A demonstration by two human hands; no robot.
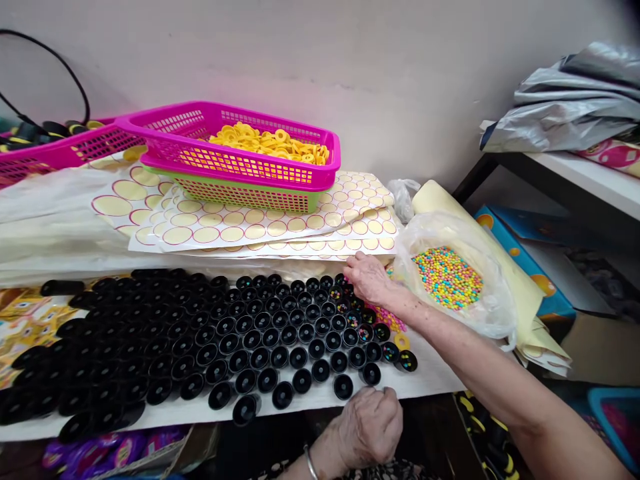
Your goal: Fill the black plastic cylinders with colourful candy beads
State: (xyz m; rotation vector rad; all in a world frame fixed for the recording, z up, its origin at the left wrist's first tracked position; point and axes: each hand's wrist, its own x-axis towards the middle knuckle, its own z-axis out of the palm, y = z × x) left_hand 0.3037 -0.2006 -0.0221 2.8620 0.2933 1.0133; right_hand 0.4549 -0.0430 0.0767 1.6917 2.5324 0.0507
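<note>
Several small black round cups [240, 333] stand in rows on a white board [430, 380]. The ones at the right end hold coloured beads [358, 320]. My right hand [367, 277] reaches over the far right cups, fingers pinched together on something I cannot make out. A clear plastic bag [495, 313] full of pastel beads [447, 277] lies just right of that hand. My left hand [373, 427] rests closed in a loose fist at the board's near edge, below the cups; whether it holds anything is hidden.
A pink basket [280, 170] of yellow rings [270, 141] sits nested in a green basket on sheets of round stickers [260, 230]. Another pink basket [65, 150] stands far left. A shelf [585, 177] with grey bags [570, 100] is at the right.
</note>
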